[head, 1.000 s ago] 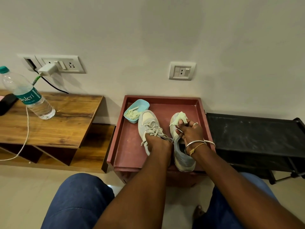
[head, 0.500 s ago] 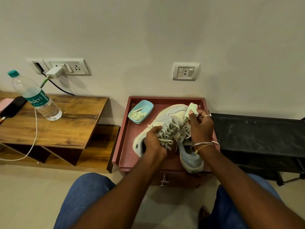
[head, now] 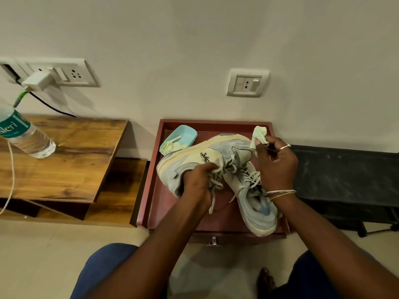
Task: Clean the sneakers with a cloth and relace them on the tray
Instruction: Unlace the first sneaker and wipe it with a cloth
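The left hand grips a pale sneaker at its collar, tipped on its side above the red tray, laces dangling. The right hand pinches a light green cloth just beside its toe. A second sneaker lies in the tray; a blue dish sits in the far left corner

matt maroon tray, suede-look sneaker, glossy wood-grain table, clear plastic bottle

Dim, warm indoor light, soft shadows, slightly soft focus, with wide-angle bending at the edges.
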